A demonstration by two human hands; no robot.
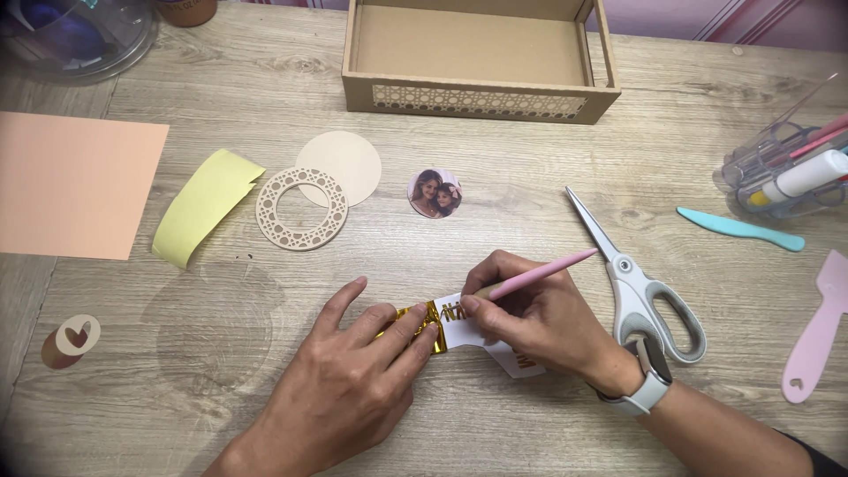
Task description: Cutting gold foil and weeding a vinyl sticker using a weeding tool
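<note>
My left hand point(349, 375) lies flat, its fingers pressing a gold foil strip point(415, 320) down on the wooden table point(530, 177). Under the foil is a small white card point(508, 352) with gold lettering. My right hand point(530, 314) grips a pink stylus-like tool point(543, 273) like a pen, its tip touching the card beside the foil. A white smartwatch point(645, 384) sits on my right wrist.
Grey-handled scissors point(640, 287) lie just right of my hand. A round photo point(435, 193), lattice ring point(302, 208), beige disc point(349, 159), yellow paper strip point(199, 208) and peach sheet point(75, 185) lie left. A cardboard box point(481, 97) stands behind. Teal spatula point(742, 230), pink scraper point(817, 331), clear organizer point(786, 172) at right.
</note>
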